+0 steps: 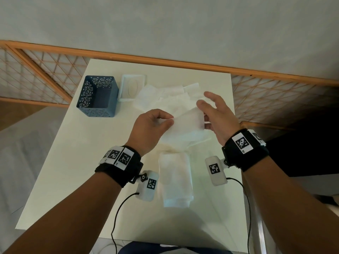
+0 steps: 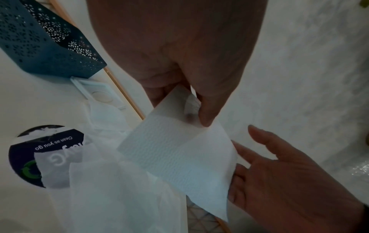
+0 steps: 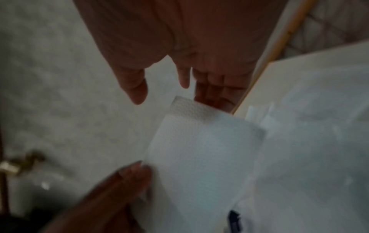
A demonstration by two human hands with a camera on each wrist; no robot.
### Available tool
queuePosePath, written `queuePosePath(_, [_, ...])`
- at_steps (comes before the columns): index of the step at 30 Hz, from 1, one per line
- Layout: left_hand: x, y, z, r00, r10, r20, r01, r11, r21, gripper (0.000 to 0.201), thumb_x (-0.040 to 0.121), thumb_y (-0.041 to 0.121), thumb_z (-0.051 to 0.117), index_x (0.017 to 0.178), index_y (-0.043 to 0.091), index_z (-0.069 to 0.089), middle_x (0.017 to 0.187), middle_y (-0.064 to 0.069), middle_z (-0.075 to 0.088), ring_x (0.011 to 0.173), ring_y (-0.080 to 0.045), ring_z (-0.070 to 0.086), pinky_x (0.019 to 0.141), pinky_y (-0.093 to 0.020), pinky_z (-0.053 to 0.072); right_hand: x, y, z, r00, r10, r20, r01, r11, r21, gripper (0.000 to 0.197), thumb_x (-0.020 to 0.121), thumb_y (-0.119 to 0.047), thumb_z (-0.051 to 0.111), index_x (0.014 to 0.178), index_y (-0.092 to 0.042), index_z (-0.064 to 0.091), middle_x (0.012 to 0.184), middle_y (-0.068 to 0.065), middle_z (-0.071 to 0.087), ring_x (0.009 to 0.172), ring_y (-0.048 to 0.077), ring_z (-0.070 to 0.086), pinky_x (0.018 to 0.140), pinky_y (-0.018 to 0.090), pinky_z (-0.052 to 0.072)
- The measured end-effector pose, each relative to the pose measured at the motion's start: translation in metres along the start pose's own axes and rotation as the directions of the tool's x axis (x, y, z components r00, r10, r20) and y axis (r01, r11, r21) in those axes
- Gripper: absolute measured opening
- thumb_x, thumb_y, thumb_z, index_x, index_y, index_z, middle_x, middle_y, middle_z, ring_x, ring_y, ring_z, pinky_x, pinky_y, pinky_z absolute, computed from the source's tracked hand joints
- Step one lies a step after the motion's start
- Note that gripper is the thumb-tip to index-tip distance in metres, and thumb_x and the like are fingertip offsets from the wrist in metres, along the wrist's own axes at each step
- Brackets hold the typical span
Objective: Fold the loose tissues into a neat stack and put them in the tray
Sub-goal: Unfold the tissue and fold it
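Two hands hold one thin white tissue (image 1: pixel 185 123) with a fine wavy embossing above the white table (image 1: pixel 73 162): the left hand (image 1: pixel 150 129) pinches its corner, the right hand (image 1: pixel 214 114) lies flat-fingered against the other edge. Folded tissues (image 1: pixel 176 180) lie stacked nearer; crumpled loose tissues (image 1: pixel 168 96) lie beyond, right of the square, perforated blue tray (image 1: pixel 97 96)

The tray (image 1: pixel 97 97) sits far left on my table (image 1: pixel 73 171), a lid (image 1: pixel 133 88) right of it. Loose tissues (image 1: pixel 172 96) lie right of the lid. The folded stack (image 1: pixel 175 180) lies nearest me.
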State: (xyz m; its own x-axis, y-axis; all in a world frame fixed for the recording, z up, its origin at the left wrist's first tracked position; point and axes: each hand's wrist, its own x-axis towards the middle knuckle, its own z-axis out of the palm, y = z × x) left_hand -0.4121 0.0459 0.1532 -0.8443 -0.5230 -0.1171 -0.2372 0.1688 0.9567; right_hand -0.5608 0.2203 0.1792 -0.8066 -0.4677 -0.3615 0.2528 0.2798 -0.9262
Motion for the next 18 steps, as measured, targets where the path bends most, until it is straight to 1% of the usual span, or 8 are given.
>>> queuePosePath(3, [0.001,-0.003,-0.003,0.999,0.036,0.000,-0.036,0.994,0.101,0.009,0.093,0.026,0.080,0.090,0.033,0.076,0.095,0.018,0.069,0.087,0.001,0.064,0.076,-0.014,0.046,-0.006,0.007,-0.005,0.978,-0.195,0.077,0.210,0.892,-0.401,0.083,0.080,-0.064,0.077,0.151,-0.056,0.035,0.159,-0.007,0.035,0.142,0.010,0.042,0.113,0.036,0.041])
queuePosePath(5, [0.002,-0.004,-0.004,0.997,0.061,0.040,-0.068,0.977,0.204,0.011,0.091,0.030,0.081,0.089,0.039,0.076,0.111,0.012,0.063,0.104,0.000,0.060,0.088,-0.010,0.040,-0.010,0.010,-0.003,0.947,-0.262,0.188,0.323,0.764,-0.559,0.083,0.075,-0.073,0.073,0.149,-0.057,0.039,0.169,-0.009,0.016,0.156,0.016,0.021,0.124,0.042,0.029])
queuePosePath(7, [0.003,-0.004,-0.004,0.994,0.049,0.093,-0.072,0.962,0.262,0.011,0.090,0.031,0.082,0.090,0.041,0.077,0.121,0.010,0.057,0.116,-0.001,0.055,0.093,-0.008,0.035,-0.013,0.013,0.002,0.916,-0.288,0.278,0.400,0.637,-0.659,0.064,0.080,-0.066,0.072,0.140,-0.051,0.054,0.169,-0.005,0.024,0.159,0.020,0.014,0.128,0.046,0.016])
queuePosePath(9, [0.004,-0.001,-0.004,0.991,0.063,0.117,-0.095,0.951,0.293,0.009,0.089,0.032,0.083,0.091,0.040,0.079,0.134,0.008,0.053,0.128,-0.003,0.048,0.098,-0.010,0.032,-0.014,0.016,0.008,0.887,-0.325,0.328,0.456,0.503,-0.734,0.038,0.089,-0.053,0.072,0.125,-0.044,0.067,0.155,-0.005,0.047,0.150,0.018,0.033,0.128,0.049,0.009])
queuePosePath(11, [0.005,0.000,-0.004,0.989,0.071,0.128,-0.105,0.955,0.279,0.009,0.089,0.032,0.083,0.091,0.039,0.079,0.143,0.010,0.051,0.136,-0.002,0.045,0.101,-0.015,0.032,-0.015,0.021,0.013,0.866,-0.359,0.349,0.486,0.437,-0.756,0.016,0.096,-0.047,0.066,0.109,-0.039,0.072,0.126,-0.010,0.065,0.125,0.011,0.055,0.126,0.050,0.013])
queuePosePath(14, [0.003,0.000,-0.005,0.990,-0.001,0.144,-0.024,0.984,0.174,0.007,0.090,0.031,0.082,0.091,0.035,0.076,0.125,0.014,0.068,0.116,-0.004,0.063,0.100,-0.034,0.052,-0.019,0.025,0.017,0.884,-0.336,0.325,0.459,0.492,-0.740,0.015,0.101,-0.041,0.060,0.101,-0.033,0.073,0.096,-0.015,0.070,0.093,0.006,0.062,0.109,0.039,0.039])
queuePosePath(16, [0.002,0.000,-0.007,0.985,-0.083,0.150,0.074,0.995,0.063,0.012,0.088,0.029,0.084,0.095,0.028,0.074,0.103,0.008,0.076,0.096,-0.016,0.073,0.089,-0.050,0.061,-0.024,0.027,0.017,0.932,-0.273,0.238,0.362,0.690,-0.627,0.013,0.100,-0.037,0.065,0.097,-0.029,0.075,0.084,-0.015,0.069,0.080,0.004,0.062,0.082,0.027,0.047])
queuePosePath(18, [0.000,-0.006,-0.010,0.978,-0.151,0.146,0.159,0.986,-0.045,0.029,0.082,0.030,0.086,0.105,0.021,0.072,0.101,0.000,0.079,0.096,-0.027,0.076,0.086,-0.050,0.063,-0.030,0.033,0.017,0.970,-0.190,0.149,0.237,0.871,-0.431,0.011,0.097,-0.030,0.070,0.092,-0.023,0.076,0.077,-0.006,0.070,0.073,0.010,0.063,0.072,0.026,0.049])
